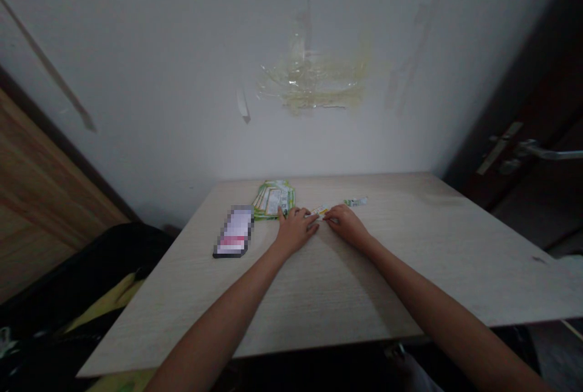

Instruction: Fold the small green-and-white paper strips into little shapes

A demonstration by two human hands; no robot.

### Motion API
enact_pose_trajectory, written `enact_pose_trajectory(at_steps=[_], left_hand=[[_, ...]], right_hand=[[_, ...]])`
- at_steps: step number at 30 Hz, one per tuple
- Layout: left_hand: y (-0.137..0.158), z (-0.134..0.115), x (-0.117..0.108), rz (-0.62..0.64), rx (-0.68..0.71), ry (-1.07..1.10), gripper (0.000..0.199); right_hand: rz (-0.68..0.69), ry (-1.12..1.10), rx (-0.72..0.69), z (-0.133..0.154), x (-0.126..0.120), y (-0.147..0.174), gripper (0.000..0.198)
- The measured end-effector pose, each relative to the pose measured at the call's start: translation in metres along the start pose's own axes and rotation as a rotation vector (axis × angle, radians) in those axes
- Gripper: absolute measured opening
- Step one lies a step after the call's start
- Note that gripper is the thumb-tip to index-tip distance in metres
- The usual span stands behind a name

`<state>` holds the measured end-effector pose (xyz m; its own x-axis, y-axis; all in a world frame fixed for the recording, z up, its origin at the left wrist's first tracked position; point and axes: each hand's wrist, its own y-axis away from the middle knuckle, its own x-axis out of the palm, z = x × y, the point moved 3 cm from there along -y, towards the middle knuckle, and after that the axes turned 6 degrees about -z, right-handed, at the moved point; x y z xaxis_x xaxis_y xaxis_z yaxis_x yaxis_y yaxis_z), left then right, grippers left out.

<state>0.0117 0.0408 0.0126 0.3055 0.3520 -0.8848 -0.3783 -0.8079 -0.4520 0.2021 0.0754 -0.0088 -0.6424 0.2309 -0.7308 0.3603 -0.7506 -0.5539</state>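
Right hand [346,223] pinched one end of a small, flat, white printed strip with yellow markings [320,210] on the pale wood-grain tabletop [410,252], while the left hand [294,231], its grip indeterminable, touched the other end beside fanned, flat green-and-white printed packets [274,199], contents hidden.

The light is dim and grey, the corners darkest; soft shadows cross the pale, rectangular wood-grain worktop [319,295], glints dot yellowed, clear plastic tape [314,84], and pixelation masks a dark-edged, rectangular phone [234,232].
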Motion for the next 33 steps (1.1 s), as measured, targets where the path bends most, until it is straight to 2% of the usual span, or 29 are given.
enact_pose_trajectory(at_steps=[8,20,33], left_hand=[[0.0,0.002,0.0,0.011,-0.014,0.002,0.035],[0.001,0.008,-0.001,0.016,-0.022,0.106,0.027],[-0.002,0.004,-0.001,-0.011,-0.049,0.071,0.025]], right_hand=[[-0.019,-0.028,-0.006,0.003,-0.001,0.001,0.017],[0.086,-0.088,0.021,0.02,-0.014,0.008,0.02],[0.08,-0.02,-0.043,0.02,-0.004,0.007,0.024]])
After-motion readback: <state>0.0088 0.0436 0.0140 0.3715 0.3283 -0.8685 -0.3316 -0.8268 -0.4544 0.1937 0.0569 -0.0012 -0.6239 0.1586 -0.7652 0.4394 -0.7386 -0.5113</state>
